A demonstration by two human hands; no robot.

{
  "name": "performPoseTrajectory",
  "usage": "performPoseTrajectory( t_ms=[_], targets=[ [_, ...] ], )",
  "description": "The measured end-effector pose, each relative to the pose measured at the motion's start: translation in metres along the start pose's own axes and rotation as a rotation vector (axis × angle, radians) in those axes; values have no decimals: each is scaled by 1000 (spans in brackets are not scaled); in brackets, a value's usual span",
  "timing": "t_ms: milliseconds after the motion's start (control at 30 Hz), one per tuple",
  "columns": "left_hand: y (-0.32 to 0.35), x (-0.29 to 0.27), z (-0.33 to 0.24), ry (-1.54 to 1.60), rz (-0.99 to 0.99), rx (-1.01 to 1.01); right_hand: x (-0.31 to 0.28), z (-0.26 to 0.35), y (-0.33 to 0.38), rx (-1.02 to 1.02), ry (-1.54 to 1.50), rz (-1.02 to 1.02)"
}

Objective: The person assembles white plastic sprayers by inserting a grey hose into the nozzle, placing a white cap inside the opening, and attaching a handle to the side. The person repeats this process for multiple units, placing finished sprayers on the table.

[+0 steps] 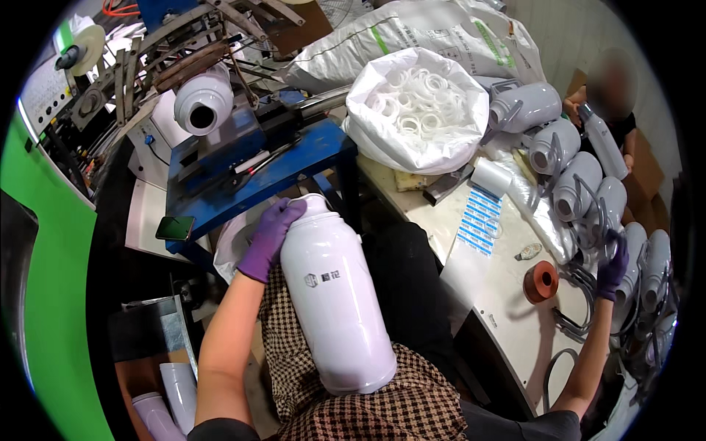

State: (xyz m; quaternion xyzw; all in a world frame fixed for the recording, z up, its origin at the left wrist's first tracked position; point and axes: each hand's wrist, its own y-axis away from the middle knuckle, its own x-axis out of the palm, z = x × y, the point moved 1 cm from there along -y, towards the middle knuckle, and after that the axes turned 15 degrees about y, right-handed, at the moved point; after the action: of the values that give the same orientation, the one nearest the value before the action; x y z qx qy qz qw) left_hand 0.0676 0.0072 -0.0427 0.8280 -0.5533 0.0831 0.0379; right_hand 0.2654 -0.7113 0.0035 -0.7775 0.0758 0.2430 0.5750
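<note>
Watching remotely | left hand (pixel 273 237) gripped flask (pixel 337 305) | right hand (pixel 612 270) by right-side handles (pixel 579 277), I couldn't tell grip | one-handed hold risked flask rolling off lap (pixel 421 400)

The left hand (pixel 276 229) and right hand (pixel 613 264) wear purple gloves (pixel 255 264). Dark short sleeves (pixel 224 429), black trousers (pixel 407 290), tan-and-black checked apron (pixel 415 403).

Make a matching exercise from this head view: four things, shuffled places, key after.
Things:
1. Left hand
2. Phone
3. Reddish-brown roll
4. White rings

Places:
A. On the white table
B. In the open white sack
C. At the neck of the pale flask
D. At a corner of the blue table

Pairs: 1-C, 2-D, 3-A, 4-B
</note>
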Motion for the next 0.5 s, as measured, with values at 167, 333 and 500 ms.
performPoseTrajectory(
  t_ms=[167, 333, 500],
  targets=[
    [-6, 7, 19, 76, 157, 178, 14, 147, -56, 638, -1091, 195],
    [24, 43, -38, 455, 426, 61, -14, 408, -132, 626, -2116, 712],
    [45, 21, -37, 459, 265, 333, -5, 511, -134, 784, -2241, 1066]
  ],
)
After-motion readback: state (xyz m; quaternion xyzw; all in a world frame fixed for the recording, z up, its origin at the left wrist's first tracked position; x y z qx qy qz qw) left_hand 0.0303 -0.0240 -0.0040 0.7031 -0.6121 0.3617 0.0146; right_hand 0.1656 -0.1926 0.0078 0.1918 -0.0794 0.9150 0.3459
